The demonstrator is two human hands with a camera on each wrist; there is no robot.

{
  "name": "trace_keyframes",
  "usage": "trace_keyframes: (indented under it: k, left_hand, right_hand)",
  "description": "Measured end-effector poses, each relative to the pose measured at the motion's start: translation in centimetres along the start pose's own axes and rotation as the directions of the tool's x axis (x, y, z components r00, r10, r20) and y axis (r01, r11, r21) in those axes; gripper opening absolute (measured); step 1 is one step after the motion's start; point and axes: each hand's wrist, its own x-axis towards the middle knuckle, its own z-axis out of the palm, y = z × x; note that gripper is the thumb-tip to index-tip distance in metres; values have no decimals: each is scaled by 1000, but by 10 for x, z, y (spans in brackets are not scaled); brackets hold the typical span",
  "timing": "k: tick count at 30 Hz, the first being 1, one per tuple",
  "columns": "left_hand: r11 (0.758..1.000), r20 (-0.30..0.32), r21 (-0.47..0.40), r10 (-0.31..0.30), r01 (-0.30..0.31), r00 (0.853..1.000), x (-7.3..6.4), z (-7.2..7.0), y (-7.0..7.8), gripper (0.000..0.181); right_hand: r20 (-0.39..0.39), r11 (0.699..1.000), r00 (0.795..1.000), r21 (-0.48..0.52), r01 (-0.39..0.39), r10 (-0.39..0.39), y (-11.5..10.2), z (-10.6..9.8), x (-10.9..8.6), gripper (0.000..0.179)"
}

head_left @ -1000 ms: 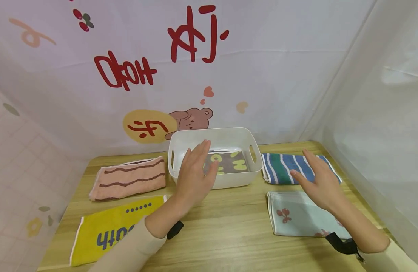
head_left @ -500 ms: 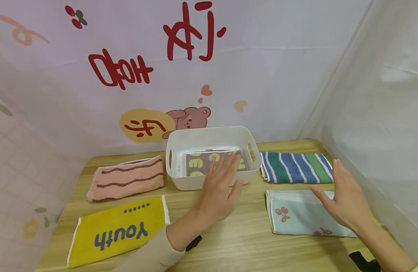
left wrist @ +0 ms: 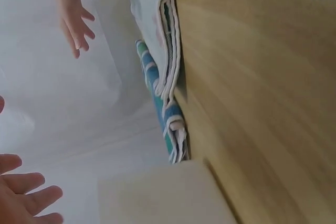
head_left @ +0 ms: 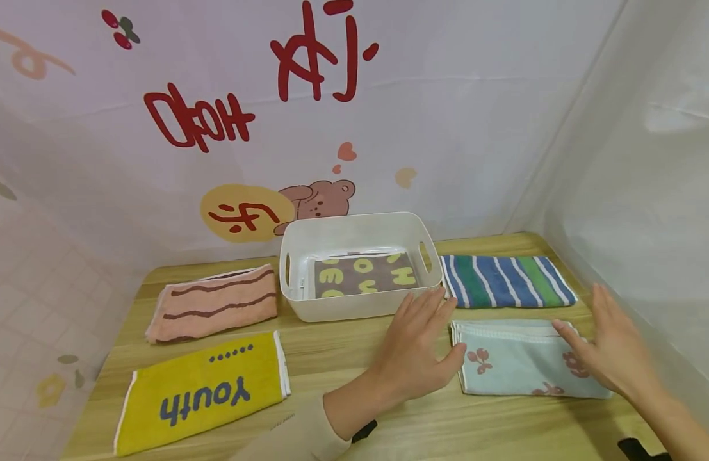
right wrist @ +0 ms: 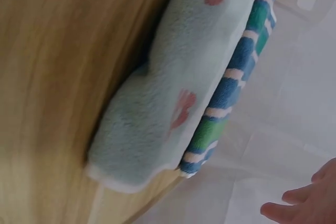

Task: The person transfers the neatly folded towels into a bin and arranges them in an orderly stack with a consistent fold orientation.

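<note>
A folded pale mint towel with pink cherries (head_left: 510, 365) lies at the front right of the table, between my two hands. My left hand (head_left: 414, 352) is held just off its left end, fingers extended. Beyond its right end my right hand (head_left: 619, 352) has its fingers straight and thumb spread, overlapping the towel's edge in the head view. Neither hand holds anything. Behind the mint towel lies a folded blue, green and white striped towel (head_left: 504, 282). In the right wrist view the mint towel (right wrist: 152, 93) fills the middle, with fingers of my right hand (right wrist: 310, 200) at lower right.
A white plastic basket (head_left: 354, 310) with side handle holes stands at the back middle. In it lies a grey-brown towel with yellow letters (head_left: 362, 274). On the left are a folded pink towel with wavy lines (head_left: 216, 304) and a yellow "Youth" towel (head_left: 204, 390).
My left hand has moved right and toward me, from in front of the basket to the mint towel's left end. My right hand has moved right, off the striped towel.
</note>
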Motion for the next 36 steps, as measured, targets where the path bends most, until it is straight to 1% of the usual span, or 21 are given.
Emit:
trace_keyframes:
  k: [2,3,5,7,9,10,13,15,20,24,26,27,29,30,33,34,35,36]
  left_hand:
    - [1000,4,-20,-22,22,1000,1,6,2,59]
    - [998,14,-37,-45,45,999,1,8,3,58]
    - [990,44,-80,-109,112,993,2,13,5,57]
    - [972,89,-132,-184,194,979,4,18,7,58]
    - [943,149,-178,-258,282,955,6,23,9,60]
    - [923,179,-205,-292,326,940,8,26,10,60]
    - [853,253,-280,-376,440,891,11,37,10,62]
    - [802,286,-322,-424,503,859,13,44,9,63]
    - [688,340,-372,-523,623,781,15,60,6,63]
    - [591,376,-400,-591,701,713,17,66,6,61]
    - [537,394,-417,-620,733,678,19,67,8,61]
    - [501,404,-433,-635,749,658,20,68,9,61]
    - [438,421,-457,-660,774,622,21,68,11,61]
    - [406,428,-474,-669,782,607,22,69,12,61]
    - [311,447,-524,-693,793,566,23,70,16,63]
    - [288,450,-534,-699,795,556,23,71,17,62]
    - [259,456,-548,-705,796,543,24,71,17,63]
    - [234,462,-561,-707,794,535,24,72,18,62]
  right_hand:
    - [23,1000,1000,-2,-21,21,4,1,-1,100]
    - [35,999,999,-7,-36,36,6,1,-1,100]
    - [62,997,996,-23,-67,69,9,1,-1,100]
    - [87,994,991,-44,-101,104,12,0,0,101]
    - [112,990,984,-59,-130,136,15,-1,1,101]
    - [123,988,981,-59,-142,148,17,-1,1,101]
    - [149,984,973,-51,-171,177,22,-1,1,100]
    - [166,981,967,-40,-189,193,25,-1,1,100]
    - [235,972,943,-42,-232,236,34,1,2,102]
    - [298,968,922,-39,-248,248,40,2,5,104]
    - [320,966,913,-37,-254,252,41,3,7,104]
    - [330,967,910,-39,-251,250,42,3,7,104]
    - [345,969,907,-46,-242,243,43,4,7,103]
    - [350,971,906,-48,-235,236,43,5,8,102]
    - [371,974,901,-46,-223,224,44,7,9,99]
    - [379,974,898,-41,-224,223,44,8,9,98]
    - [382,974,897,-36,-225,222,44,9,10,98]
    - [387,973,894,-31,-230,224,44,10,10,98]
